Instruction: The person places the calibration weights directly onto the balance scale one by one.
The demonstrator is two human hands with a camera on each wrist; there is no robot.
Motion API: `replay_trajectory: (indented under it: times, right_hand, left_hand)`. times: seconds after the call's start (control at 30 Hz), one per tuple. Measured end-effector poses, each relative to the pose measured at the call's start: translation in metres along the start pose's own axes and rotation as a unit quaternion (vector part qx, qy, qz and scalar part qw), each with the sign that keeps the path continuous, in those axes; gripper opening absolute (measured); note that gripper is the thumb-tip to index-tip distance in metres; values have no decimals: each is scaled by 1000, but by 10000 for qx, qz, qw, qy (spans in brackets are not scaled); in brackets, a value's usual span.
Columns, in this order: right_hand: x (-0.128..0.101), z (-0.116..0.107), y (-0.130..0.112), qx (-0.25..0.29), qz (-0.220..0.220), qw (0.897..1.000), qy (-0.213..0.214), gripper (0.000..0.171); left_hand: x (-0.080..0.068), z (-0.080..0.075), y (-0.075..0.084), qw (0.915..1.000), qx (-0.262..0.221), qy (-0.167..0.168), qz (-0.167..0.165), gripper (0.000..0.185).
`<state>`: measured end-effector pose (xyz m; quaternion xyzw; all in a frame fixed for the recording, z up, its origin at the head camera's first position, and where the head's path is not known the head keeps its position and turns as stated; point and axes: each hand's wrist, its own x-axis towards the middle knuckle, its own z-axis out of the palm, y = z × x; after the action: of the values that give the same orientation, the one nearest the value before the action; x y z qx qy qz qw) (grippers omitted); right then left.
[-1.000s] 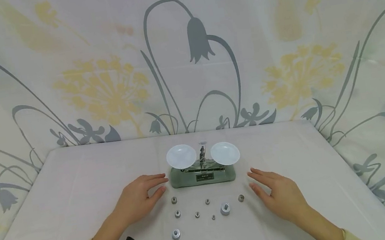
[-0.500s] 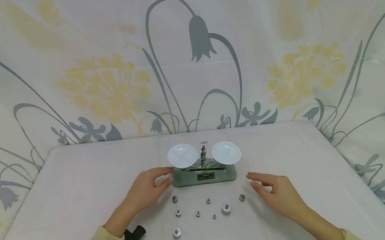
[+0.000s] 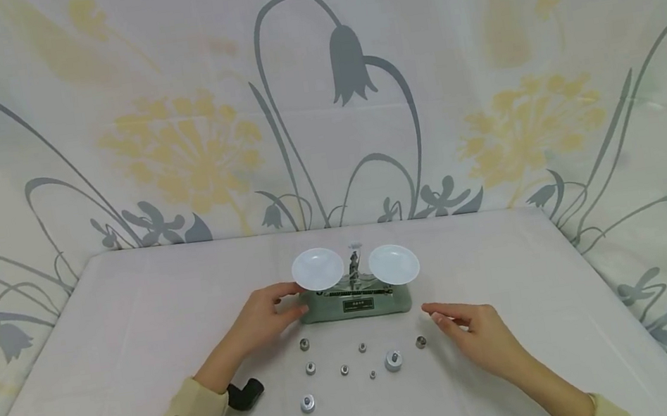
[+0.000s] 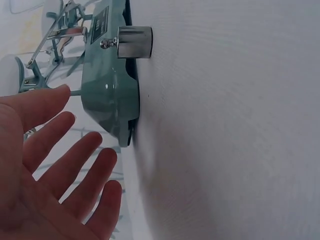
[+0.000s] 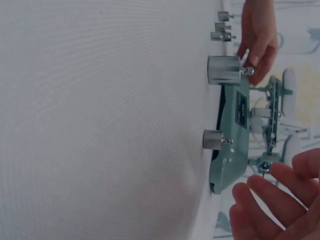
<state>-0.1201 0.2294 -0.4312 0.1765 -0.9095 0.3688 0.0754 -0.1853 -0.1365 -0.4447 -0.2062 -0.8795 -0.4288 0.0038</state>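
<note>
The balance scale (image 3: 354, 290) stands on the table (image 3: 136, 349) near the middle of its far half, a glossy grey-green base with rounded ends carrying a metal beam and two shallow round white pans (image 3: 317, 268) side by side. The left hand (image 3: 266, 317) lies at the scale's left end, fingers straight and slightly spread, fingertips touching or just beside the base; the left wrist view shows the palm open and holding nothing, with a narrow gap to the base. The right hand (image 3: 476, 334) hovers off the scale's right front corner, apart from it, fingers loosely extended, gripping nothing.

In front of the scale, between the two hands, eight small metal weights (image 3: 393, 360) stand scattered on the table: polished silver cylinders with knobbed tops, of differing sizes. The largest sits right of centre; one small weight (image 3: 420, 342) lies nearest the right hand's fingertips.

The table is covered in a plain white woven cloth. Behind the scale hangs a pale curtain (image 3: 184, 144) printed with grey and yellow flowers. Both sleeves are pale yellow.
</note>
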Motion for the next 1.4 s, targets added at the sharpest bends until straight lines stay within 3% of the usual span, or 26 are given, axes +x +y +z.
replay_trajectory:
  times: [0.33, 0.6, 0.9, 1.4]
  right_hand:
    - [5, 1, 8, 594, -164, 9965, -561, 20]
    - [9, 4, 16, 1146, -27, 9858, -1231, 24]
    - [12, 9, 25, 1019, -117, 9794, -1737, 25]
    - [12, 14, 34, 1000, -67, 9788, -1786, 22]
  left_hand:
    - [11, 2, -9, 9973, -522, -518, -69, 41]
    - [16, -1, -18, 9930, -842, -820, -116, 50]
    - [18, -1, -31, 9905, -950, -986, -133, 54]
    - [18, 2, -32, 9902, -935, -988, -323, 61]
